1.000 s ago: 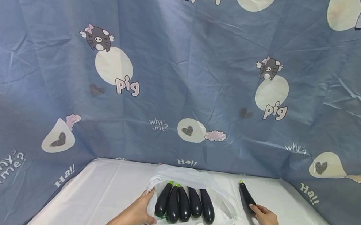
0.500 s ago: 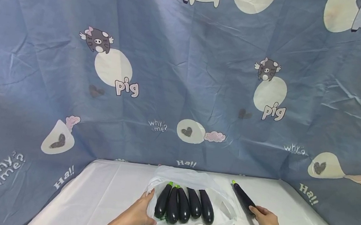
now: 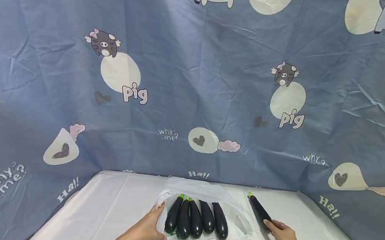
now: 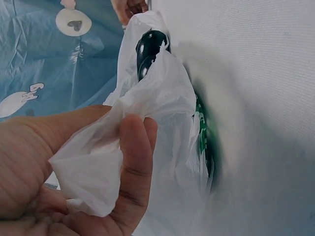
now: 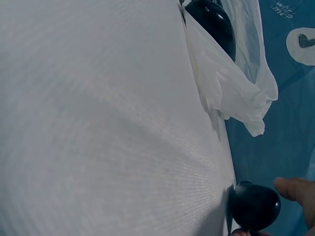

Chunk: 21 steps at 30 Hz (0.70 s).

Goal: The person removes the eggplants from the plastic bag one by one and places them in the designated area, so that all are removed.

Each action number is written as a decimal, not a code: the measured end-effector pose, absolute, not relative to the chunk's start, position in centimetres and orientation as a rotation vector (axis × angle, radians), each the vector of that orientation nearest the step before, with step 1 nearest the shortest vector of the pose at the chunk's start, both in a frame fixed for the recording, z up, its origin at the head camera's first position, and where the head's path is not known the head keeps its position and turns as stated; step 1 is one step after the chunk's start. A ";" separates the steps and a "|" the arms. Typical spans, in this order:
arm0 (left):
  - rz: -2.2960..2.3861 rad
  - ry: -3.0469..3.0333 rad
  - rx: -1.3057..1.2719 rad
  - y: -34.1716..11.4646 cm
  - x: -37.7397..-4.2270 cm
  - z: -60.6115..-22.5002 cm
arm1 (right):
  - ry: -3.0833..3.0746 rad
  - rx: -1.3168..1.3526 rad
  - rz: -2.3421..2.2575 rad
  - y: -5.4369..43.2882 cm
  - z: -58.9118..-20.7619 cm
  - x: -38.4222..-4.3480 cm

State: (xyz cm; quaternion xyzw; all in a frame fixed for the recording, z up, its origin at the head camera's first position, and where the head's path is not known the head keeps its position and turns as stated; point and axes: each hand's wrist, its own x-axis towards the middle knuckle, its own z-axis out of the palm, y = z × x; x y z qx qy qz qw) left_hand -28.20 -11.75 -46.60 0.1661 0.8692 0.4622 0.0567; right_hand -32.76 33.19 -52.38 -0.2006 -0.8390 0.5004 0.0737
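Observation:
A white plastic bag (image 3: 194, 186) lies on the table with its mouth spread open. Inside it, several dark eggplants (image 3: 196, 218) rest side by side, some with green stem ends showing. My left hand (image 3: 147, 225) holds the bag's left edge; in the left wrist view thin crumpled plastic (image 4: 93, 179) passes between its thumb and fingers (image 4: 135, 167). To the right of the bag, my right hand (image 3: 284, 237) grips a single eggplant (image 3: 258, 208) by its rounded near end, its green stem pointing away. The right wrist view shows that eggplant's blunt end (image 5: 256, 205) between thumb and fingers.
A white cloth (image 3: 124, 195) covers the table. Behind and at both sides hangs a blue curtain (image 3: 167, 94) printed with pigs and lettering. The bag's loose right corner (image 3: 241, 238) lies between the bagged eggplants and the right hand.
The eggplant in my right hand has swung, its green stem end turning left toward the bag. My left hand and the bag have stayed in place.

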 end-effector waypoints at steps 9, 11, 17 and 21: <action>1.399 2.638 0.507 -11.8 -28.2 -46.6 | -2.513 -0.617 1.483 33.1 -52.2 -32.6; 1.396 2.636 0.506 -11.8 -28.2 -46.5 | -2.506 -0.611 1.478 33.1 -52.0 -32.7; 1.403 2.631 0.510 -11.8 -28.1 -46.4 | -2.441 -0.640 1.489 33.0 -51.2 -32.9; 1.403 2.639 0.510 -11.8 -28.0 -46.5 | -2.423 -0.658 1.475 32.8 -50.7 -32.9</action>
